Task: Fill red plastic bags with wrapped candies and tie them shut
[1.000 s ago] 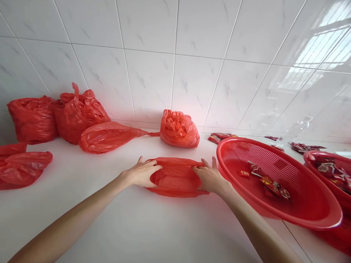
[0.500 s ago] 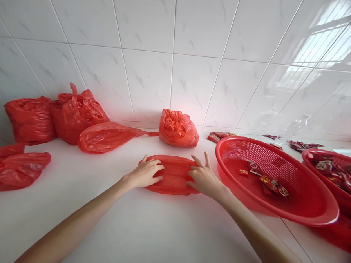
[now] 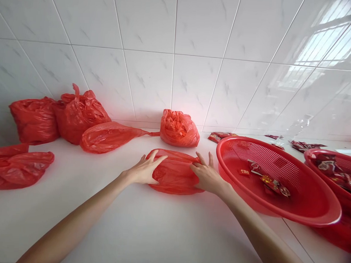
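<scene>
L hand (image 3: 142,171) is spread wide at the L end of a thin red bag (image 3: 176,174), R hand (image 3: 209,177) placed at its R end, grip can't be told. On the counter (image 3: 141,231) btwn them, its long axis is set L-R, neither nearer; a stuffed red bag (image 3: 180,131) is seen beyond.

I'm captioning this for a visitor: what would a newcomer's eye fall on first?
Probably the large red basket on the right, with a few packets inside. Next, at centre, the left hand and right hand, at a thin red bag on the white table. Behind it, a bulging red bag sits by the tiled wall.
</scene>
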